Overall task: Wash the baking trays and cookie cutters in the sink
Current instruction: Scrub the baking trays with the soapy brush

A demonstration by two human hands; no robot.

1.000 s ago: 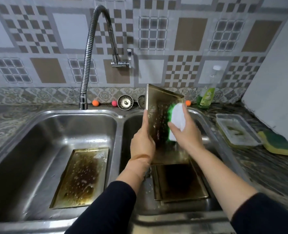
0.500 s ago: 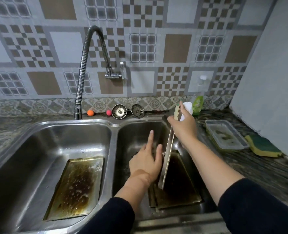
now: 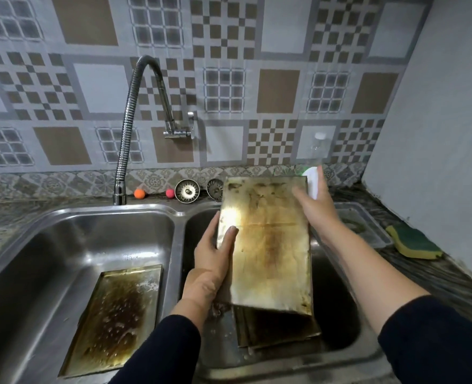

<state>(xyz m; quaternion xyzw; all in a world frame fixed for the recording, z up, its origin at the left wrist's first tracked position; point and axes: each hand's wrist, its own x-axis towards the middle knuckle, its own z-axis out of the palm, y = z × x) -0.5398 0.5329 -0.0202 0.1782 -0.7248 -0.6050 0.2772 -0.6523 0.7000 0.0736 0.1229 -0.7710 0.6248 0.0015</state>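
A stained golden baking tray is held tilted over the right sink basin, its flat underside facing me. My left hand grips its left edge, thumb on the face. My right hand holds the tray's upper right edge and also grips a white and green sponge. The tray's lower end rests on a stack of dark trays in the basin bottom. Another greasy tray lies flat in the left basin. No cookie cutters are visible.
A flexible faucet rises behind the left basin, no water running. Two sink strainers, an orange ball and a pink ball sit on the back ledge. A clear plastic container, a yellow-green sponge and a soap bottle are at right.
The tray has been turned from edge-on to show its underside to me. My left hand moved from beside it to gripping its left edge. The camera tilted slightly.
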